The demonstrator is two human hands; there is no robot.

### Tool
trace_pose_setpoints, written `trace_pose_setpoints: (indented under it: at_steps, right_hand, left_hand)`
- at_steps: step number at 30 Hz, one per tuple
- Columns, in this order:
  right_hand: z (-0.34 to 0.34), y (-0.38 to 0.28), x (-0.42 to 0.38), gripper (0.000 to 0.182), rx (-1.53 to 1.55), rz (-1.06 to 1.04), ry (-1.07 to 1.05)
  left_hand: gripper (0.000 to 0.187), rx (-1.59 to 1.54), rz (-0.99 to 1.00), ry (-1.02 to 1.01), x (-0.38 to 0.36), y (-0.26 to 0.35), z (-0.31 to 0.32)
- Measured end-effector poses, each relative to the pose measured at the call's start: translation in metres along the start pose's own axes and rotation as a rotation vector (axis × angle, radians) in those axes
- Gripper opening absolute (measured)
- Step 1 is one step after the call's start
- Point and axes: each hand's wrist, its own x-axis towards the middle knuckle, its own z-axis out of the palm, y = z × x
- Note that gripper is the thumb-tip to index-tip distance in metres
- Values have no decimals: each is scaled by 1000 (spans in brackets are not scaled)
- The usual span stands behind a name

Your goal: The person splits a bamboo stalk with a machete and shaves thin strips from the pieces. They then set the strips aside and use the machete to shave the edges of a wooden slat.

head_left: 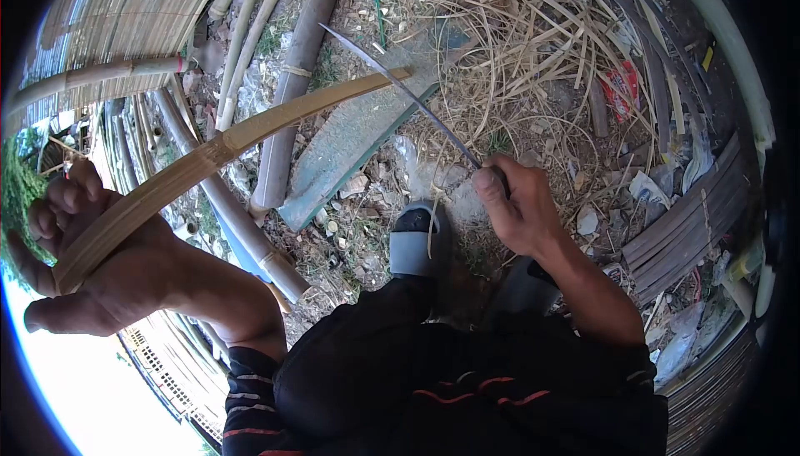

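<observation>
A long split bamboo strip [275, 119] lies across the upturned palm of my left hand [137, 266], its near end between the thumb and the loosely curled fingers. From there it slants up to the right, with a node partway along. My right hand [527, 206] is wrapped round the dark handle of a long, thin-bladed knife [437, 124]. The blade points up and left, crossing the strip close to its far end in this view. Beneath them a worn greenish board [342, 152] rests on the ground.
Thin bamboo shavings [508, 56] are heaped at upper right. A thick bamboo pole [287, 106] lies left of the board, with more poles [242, 47] beyond it. A slatted screen [133, 6] fills the upper left. Bundled dark slats [687, 214] lie at right, near a red wrapper [621, 91].
</observation>
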Motion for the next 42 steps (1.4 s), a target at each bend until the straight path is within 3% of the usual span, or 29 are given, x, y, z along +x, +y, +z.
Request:
trace_pose_setpoints:
  at_steps: [1, 2, 3, 6, 7, 8, 10, 14, 15, 17, 18, 20, 22, 23, 25, 26, 29, 30, 31, 33, 35, 37, 39, 40, 42]
  right_hand:
    - [1, -20, 4, 53, 9, -39, -27]
    - [3, -42, 8, 54, 18, -77, -54]
    - [7, -59, 8, 49, 55, -173, -79]
    - [16, -105, 0, 45, 122, -402, -91]
    - [17, -112, -1, 46, 142, -539, -80]
    - [21, -103, 3, 46, 148, -537, -88]
    - [31, -80, 11, 49, 201, -286, -194]
    - [11, -107, 2, 52, 48, -454, -138]
    - [15, -97, 6, 52, 55, -454, -142]
    - [32, -71, 17, 52, 26, -366, -44]
    - [36, -64, 21, 51, 5, -212, -117]
    - [23, -72, 12, 51, 2, -275, -113]
    - [16, -74, 7, 52, 18, -499, -66]
    - [23, -62, 13, 52, 19, -490, -79]
    - [45, -20, 35, 53, -110, -193, 22]
    - [43, -16, 45, 55, -130, -154, 20]
    - [28, -32, 25, 57, -147, -237, -60]
    - [31, -23, 22, 57, -76, -453, 17]
    - [40, 2, 34, 57, -79, -454, 7]
    - [58, 51, 59, 56, -157, 72, -5]
    - [41, 36, 58, 62, -240, 17, 6]
    - [43, 32, 49, 69, -293, -18, -1]
    - [42, 51, 43, 62, -219, -352, 81]
    - [49, 70, 56, 65, -283, 34, -2]
    - [37, 80, 73, 70, -340, 230, -42]
  left_hand:
    - [61, -2, 7, -78, 11, 5, -14]
    - [43, -205, -21, -248, 13, 7, -28]
    - [29, -286, -48, -194, 0, 18, -11]
    - [28, -456, -65, -272, -18, 31, -8]
    - [25, -274, 21, -146, -25, 34, -14]
    - [25, -366, -32, -184, -30, 39, -8]
    - [24, -381, -73, -184, -38, 48, -1]
    - [28, -262, -89, -137, -43, 49, -4]
    - [30, -414, -78, -95, -44, 50, -7]
    - [31, -343, -83, -77, -50, 56, 3]
    - [31, -340, -84, -77, -49, 56, 1]
    - [39, -398, -100, -226, -43, 50, -5]
    - [39, -414, -106, -231, -43, 49, -5]
    - [39, -412, -111, -222, -43, 50, -5]
    - [40, -437, -123, -213, -44, 50, -5]
    - [40, -464, -127, -204, -45, 49, -5]
    - [40, -516, -121, -216, -46, 49, -4]
    - [41, -522, -112, -206, -46, 50, -4]
    - [41, -523, -106, -193, -47, 50, -4]
    - [41, -496, -101, -142, -47, 51, -1]
    - [28, -168, 22, -130, -41, 43, -10]
    - [28, -158, 14, -133, -38, 43, -14]
    - [29, -313, -52, -108, -45, 47, -10]
    - [29, -297, -34, -151, -41, 44, -21]
    - [29, -271, -33, -154, -41, 45, -19]
